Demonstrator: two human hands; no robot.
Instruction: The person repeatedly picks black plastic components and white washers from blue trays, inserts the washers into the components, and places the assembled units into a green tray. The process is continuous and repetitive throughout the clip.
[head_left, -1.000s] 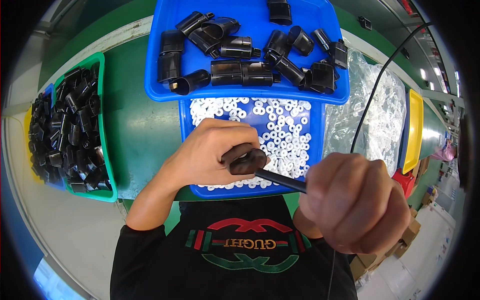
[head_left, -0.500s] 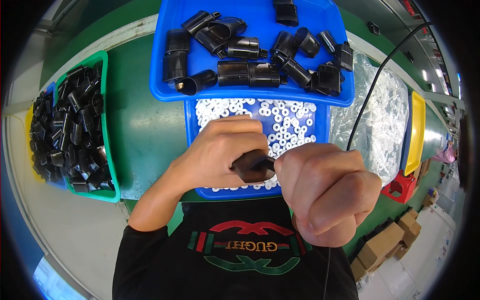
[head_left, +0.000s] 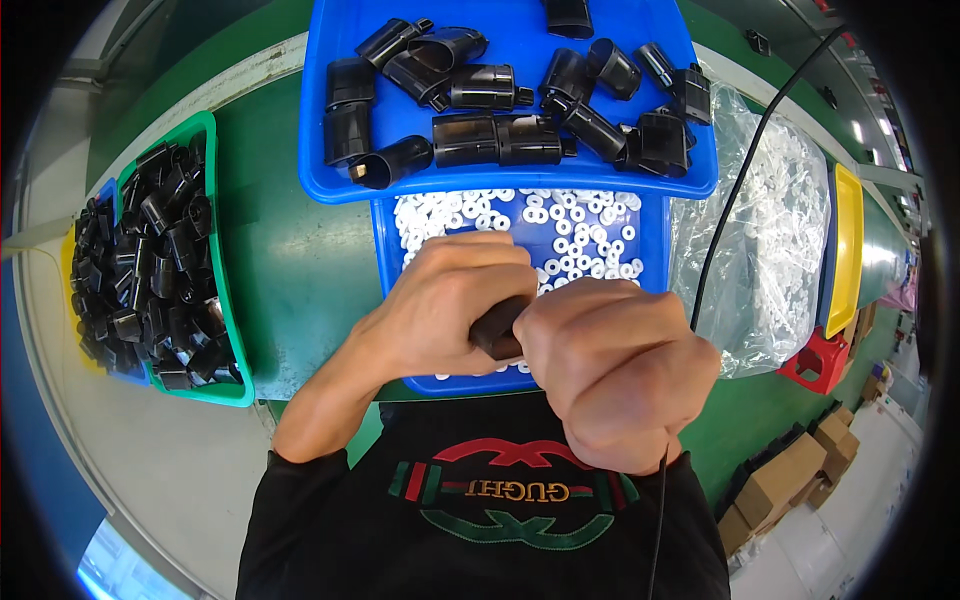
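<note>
My left hand (head_left: 430, 300) is closed around a black plastic tube-like part (head_left: 497, 328), with its end showing beside the fingers. My right hand (head_left: 620, 370) forms a fist pressed against that end. Whatever it grips is hidden by the fingers. Both hands are over a blue tray (head_left: 450, 384) of small white ring washers (head_left: 575, 240). Beyond them, a larger blue tray (head_left: 515, 30) carries several black plastic tubes (head_left: 480, 87), some joined end to end, others lying singly.
On the left, a green basket (head_left: 232, 350) heaped with black parts stands on the green table (head_left: 290, 250). A clear plastic bag (head_left: 770, 240) of white pieces lies right of the trays, beside a yellow tray (head_left: 845, 250). A black cable (head_left: 745, 165) runs down past my right hand.
My right hand has moved left and closer to my left hand, covering the dark piece visible between them before. The black part has turned slightly and shows less. The view has shifted a little.
</note>
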